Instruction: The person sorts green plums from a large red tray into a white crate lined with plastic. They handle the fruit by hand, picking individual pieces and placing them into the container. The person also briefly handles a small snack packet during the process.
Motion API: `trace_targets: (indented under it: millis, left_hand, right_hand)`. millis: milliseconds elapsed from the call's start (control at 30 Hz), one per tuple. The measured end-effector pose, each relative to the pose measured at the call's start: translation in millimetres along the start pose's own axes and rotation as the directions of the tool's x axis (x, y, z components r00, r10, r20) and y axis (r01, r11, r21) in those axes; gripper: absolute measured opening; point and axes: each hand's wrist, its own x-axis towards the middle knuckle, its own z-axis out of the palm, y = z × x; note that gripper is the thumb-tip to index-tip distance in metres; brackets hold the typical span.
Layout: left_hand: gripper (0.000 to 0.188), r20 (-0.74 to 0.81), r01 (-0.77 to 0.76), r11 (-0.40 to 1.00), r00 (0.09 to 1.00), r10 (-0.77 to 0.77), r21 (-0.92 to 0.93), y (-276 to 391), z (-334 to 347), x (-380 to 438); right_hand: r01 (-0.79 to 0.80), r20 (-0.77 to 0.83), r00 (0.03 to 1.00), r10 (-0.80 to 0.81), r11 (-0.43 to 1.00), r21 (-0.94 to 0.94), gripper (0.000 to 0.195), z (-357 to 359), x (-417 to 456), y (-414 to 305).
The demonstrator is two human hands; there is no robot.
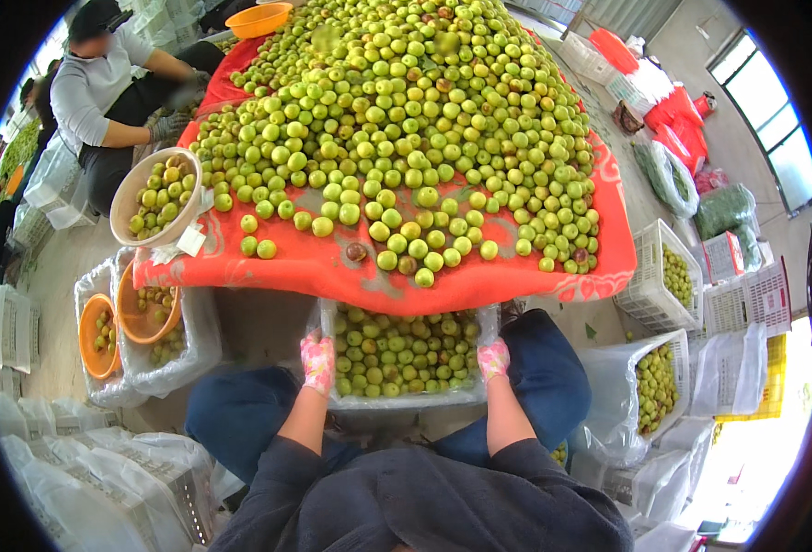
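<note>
A crate with a clear plastic liner (413, 400) stands between my knees, filled with small round green fruit (406, 355) that look like jujubes. At the crate's left side, my left hand (318, 362) in a pink patterned glove grips the edge. My right hand (494, 359), gloved alike, holds the opposite edge. The crate's far end is hidden under the hanging front of a red patterned blanket (295, 265). On that blanket lies a big heap of the same fruit (392, 131), some with brown patches. Loose pieces are scattered near its front edge.
A beige basin of fruit (188, 207) sits at the blanket's left corner. Orange bowls (150, 331) rest on lined crates at left. A person (92, 96) sits at the heap's left side. Fruit-filled crates (682, 386) stand at right; wrapped crates (102, 483) are stacked behind left.
</note>
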Motion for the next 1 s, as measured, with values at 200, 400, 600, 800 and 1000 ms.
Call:
trace_targets:
  millis: [200,400,600,800,1000]
  left_hand:
    - [0.052,0.158,-0.36,0.714,0.929,0.336,0.601,91,-12,-52]
    - [0.036,0.754,-0.609,0.773,0.589,0.292,0.177,206,-32,-95]
    - [0.037,0.893,-0.501,0.862,0.417,0.168,0.072,241,-25,-85]
    - [0.036,0.909,0.008,0.986,0.388,0.152,-0.168,227,-4,-70]
    - [0.038,0.888,0.236,0.933,0.435,0.149,-0.272,226,1,-63]
  right_hand:
    - [0.382,0.343,0.886,-0.312,0.91,-0.161,0.027,-119,1,-102]
    - [0.488,0.1,0.813,-0.574,0.765,0.42,0.029,-181,55,-200]
    - [0.647,0.347,0.744,-0.57,0.746,-0.161,0.047,-163,97,-240]
    - [0.505,0.293,0.842,-0.453,0.853,-0.13,0.032,-175,116,-250]
    - [0.697,0.238,0.715,-0.658,0.64,-0.323,0.036,-152,141,-277]
